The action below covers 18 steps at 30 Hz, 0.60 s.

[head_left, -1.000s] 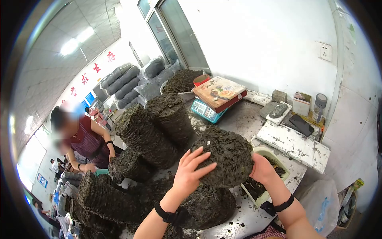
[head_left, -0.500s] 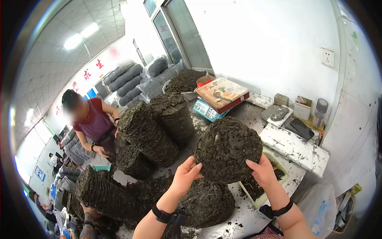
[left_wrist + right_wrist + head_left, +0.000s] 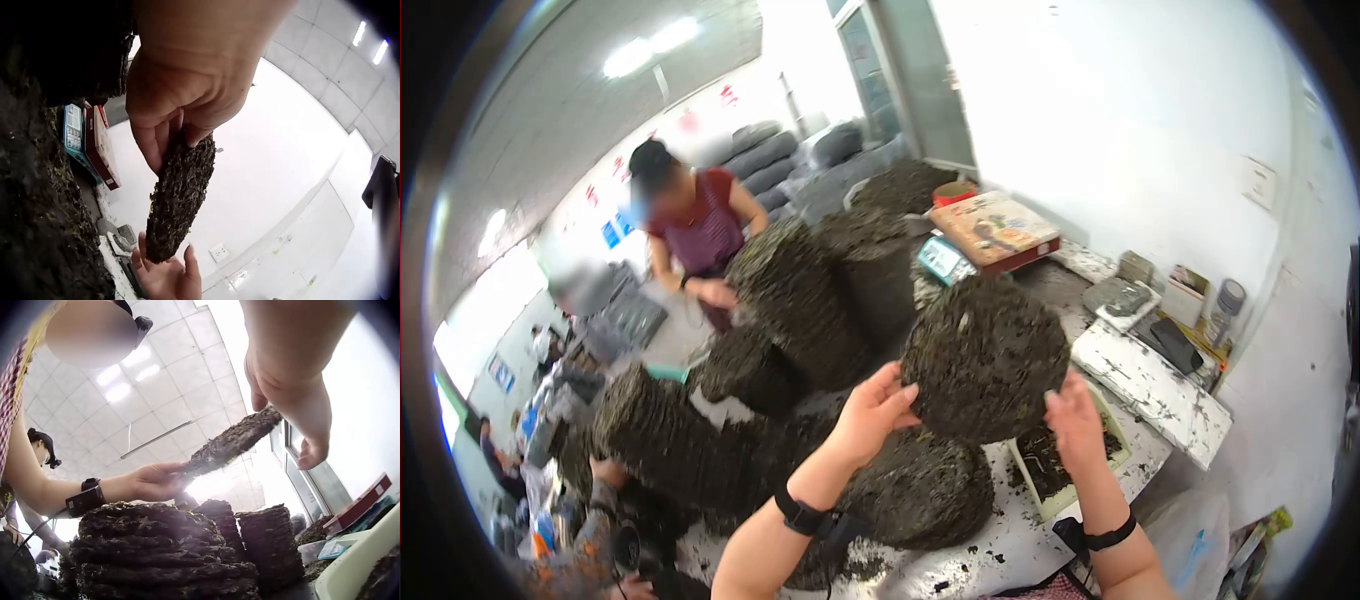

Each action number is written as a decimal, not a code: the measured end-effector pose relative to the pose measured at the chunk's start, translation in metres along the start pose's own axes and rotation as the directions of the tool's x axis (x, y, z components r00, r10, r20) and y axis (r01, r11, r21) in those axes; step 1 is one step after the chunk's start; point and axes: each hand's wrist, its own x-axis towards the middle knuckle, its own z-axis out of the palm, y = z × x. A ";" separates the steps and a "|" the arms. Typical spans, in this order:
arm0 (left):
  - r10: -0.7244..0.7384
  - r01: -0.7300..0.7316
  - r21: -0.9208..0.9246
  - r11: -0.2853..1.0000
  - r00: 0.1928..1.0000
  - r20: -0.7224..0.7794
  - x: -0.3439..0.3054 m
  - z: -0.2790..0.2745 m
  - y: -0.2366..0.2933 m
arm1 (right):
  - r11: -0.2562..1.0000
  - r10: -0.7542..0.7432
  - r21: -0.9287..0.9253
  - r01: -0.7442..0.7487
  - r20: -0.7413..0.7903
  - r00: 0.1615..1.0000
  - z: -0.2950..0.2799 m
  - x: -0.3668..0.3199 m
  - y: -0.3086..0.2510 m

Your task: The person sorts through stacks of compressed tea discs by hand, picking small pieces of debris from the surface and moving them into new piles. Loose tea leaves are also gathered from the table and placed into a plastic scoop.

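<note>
A round, dark cake of dried seaweed (image 3: 985, 360) is held up above the table. My left hand (image 3: 872, 412) pinches its left edge, thumb on the near face and fingers behind, as the left wrist view also shows. At the opposite edge is my right hand (image 3: 1078, 428); its fingers (image 3: 139, 259) and thumb are spread apart around the rim, not gripping. Below the raised cake stands a stack of like cakes (image 3: 925, 490), whose layered side (image 3: 156, 556) shows in the right wrist view.
Taller seaweed stacks (image 3: 795, 300) stand at the back left, and a leaning stack (image 3: 655, 420) lies at left. A pale green bin (image 3: 1115, 455) with scraps sits by my right forearm. Behind are a scale (image 3: 945, 260) with a box (image 3: 998, 228). Another person (image 3: 705, 235) works across the table.
My left hand went from fingers spread over the cake's face to pinching its edge. My right hand, pinching the rim half a second ago, has loosened. The head view has turned left.
</note>
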 end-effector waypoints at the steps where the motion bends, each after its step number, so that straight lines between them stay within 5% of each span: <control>1: 0.013 -0.013 -0.040 0.999 1.000 0.003 -0.006 -0.006 0.006 | 0.998 -0.054 -0.010 0.055 0.099 0.994 -0.002 0.003 -0.004; 4: 0.142 -0.150 -0.160 0.976 0.988 -0.060 -0.040 -0.058 0.010 | 0.996 -0.018 -0.086 0.031 0.148 0.989 0.000 -0.006 -0.017; 10: 0.144 -0.320 -0.192 0.928 0.780 -0.609 -0.201 -0.156 -0.049 | 0.962 0.131 -0.273 -0.026 0.374 0.918 0.004 -0.028 0.011; 14: -0.147 -0.131 -0.273 0.953 0.587 -0.796 -0.296 -0.198 -0.166 | 0.928 0.176 -0.372 0.002 0.444 0.879 0.027 -0.038 0.029; 16: -0.130 0.275 -0.008 0.961 0.429 -0.894 -0.298 -0.185 -0.168 | 0.905 0.143 -0.423 0.058 0.429 0.892 0.042 -0.041 0.039; 17: 0.230 0.562 0.551 0.616 0.541 -0.809 -0.305 -0.190 -0.177 | 0.891 0.112 -0.444 0.098 0.422 0.900 0.047 -0.043 0.044; 18: 0.223 0.557 0.546 0.626 0.543 -0.809 -0.305 -0.187 -0.180 | 0.885 0.112 -0.455 0.104 0.422 0.900 0.051 -0.044 0.045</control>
